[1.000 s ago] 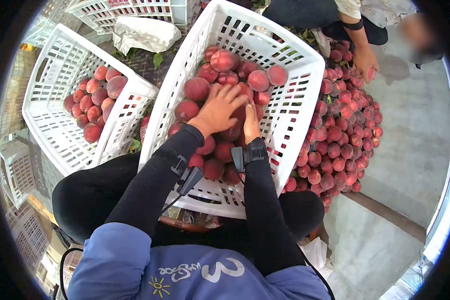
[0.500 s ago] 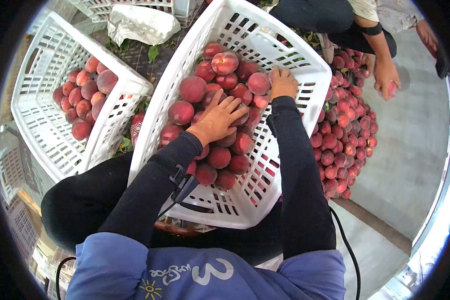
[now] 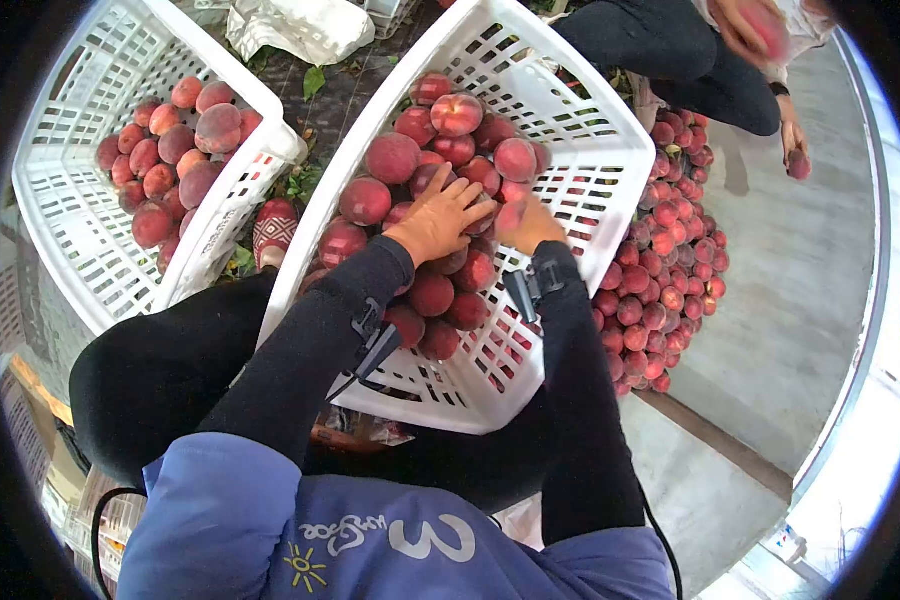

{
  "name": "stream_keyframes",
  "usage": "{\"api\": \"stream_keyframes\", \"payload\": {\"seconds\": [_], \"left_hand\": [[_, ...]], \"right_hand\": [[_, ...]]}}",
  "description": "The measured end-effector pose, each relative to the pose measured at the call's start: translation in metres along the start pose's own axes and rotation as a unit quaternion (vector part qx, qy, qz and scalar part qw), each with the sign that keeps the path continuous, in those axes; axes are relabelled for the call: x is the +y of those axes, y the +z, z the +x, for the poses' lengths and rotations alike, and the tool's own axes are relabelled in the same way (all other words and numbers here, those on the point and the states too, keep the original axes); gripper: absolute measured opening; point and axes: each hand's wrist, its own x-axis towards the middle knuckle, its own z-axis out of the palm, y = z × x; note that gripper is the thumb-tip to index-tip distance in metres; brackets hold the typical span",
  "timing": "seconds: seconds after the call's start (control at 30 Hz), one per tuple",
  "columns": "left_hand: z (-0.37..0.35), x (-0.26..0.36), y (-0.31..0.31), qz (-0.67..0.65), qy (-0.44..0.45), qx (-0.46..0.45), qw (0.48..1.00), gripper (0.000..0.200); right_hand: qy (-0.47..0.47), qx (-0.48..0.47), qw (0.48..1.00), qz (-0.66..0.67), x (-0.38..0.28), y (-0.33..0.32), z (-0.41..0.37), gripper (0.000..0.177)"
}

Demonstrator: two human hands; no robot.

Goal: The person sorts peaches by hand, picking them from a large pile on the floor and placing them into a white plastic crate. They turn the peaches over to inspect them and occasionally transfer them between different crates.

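Observation:
In the head view a white slatted crate (image 3: 602, 165), tilted across my lap, holds a heap of dark red peaches (image 3: 393, 158). My left hand (image 3: 438, 220) lies over the middle of the heap with its fingers spread, resting on the fruit. Just to its right, my right hand (image 3: 535, 226) is curled around a peach (image 3: 511, 214) at the heap's right side. Motion blurs that hand a little, and its fingertips are partly hidden.
A second white crate (image 3: 65, 215) with peaches stands at the left. A large peach pile (image 3: 660, 270) lies on the grey floor at the right. Beyond it is another person, with a peach in one hand (image 3: 793, 140). A white sack (image 3: 295, 28) lies at the back.
My right hand has moved left and toward me, from the crate's right wall to beside my left hand. My left hand stays on the heap. The other person's hands have moved.

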Motion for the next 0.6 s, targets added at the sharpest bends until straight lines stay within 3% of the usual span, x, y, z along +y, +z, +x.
{"api": "stream_keyframes", "payload": {"seconds": [0.07, 0.2, 0.3, 0.4, 0.47, 0.53, 0.6], "left_hand": [[-0.001, -0.001, 0.002, 0.002, 0.000, -0.002, 1.000, 0.064], [0.001, -0.003, 0.000, 0.002, 0.000, -0.038, 0.999, 0.071], [0.001, 0.000, 0.004, 0.006, 0.006, -0.039, 0.999, 0.072], [0.003, 0.001, 0.001, 0.049, 0.012, -0.031, 0.998, 0.071], [0.007, 0.005, -0.001, 0.065, -0.006, -0.067, 0.996, 0.069], [0.008, 0.008, 0.004, 0.108, -0.002, -0.060, 0.992, 0.067], [0.011, 0.015, -0.001, 0.113, -0.008, -0.083, 0.990, 0.060]], "right_hand": [[-0.035, -0.077, 0.996, -0.024, -0.001, 0.006, -0.016, 0.090], [-0.042, -0.051, 0.998, -0.017, 0.001, 0.016, -0.030, 0.092], [-0.063, -0.018, 0.996, -0.052, 0.008, 0.028, -0.028, 0.085], [-0.035, -0.046, 0.997, -0.055, -0.002, 0.017, -0.024, 0.077], [-0.043, -0.037, 0.995, -0.079, -0.012, -0.003, -0.018, 0.066], [-0.053, 0.057, 0.997, -0.020, -0.036, -0.033, -0.015, 0.059], [-0.199, 0.253, 0.940, 0.114, -0.037, -0.019, 0.029, 0.065]]}}
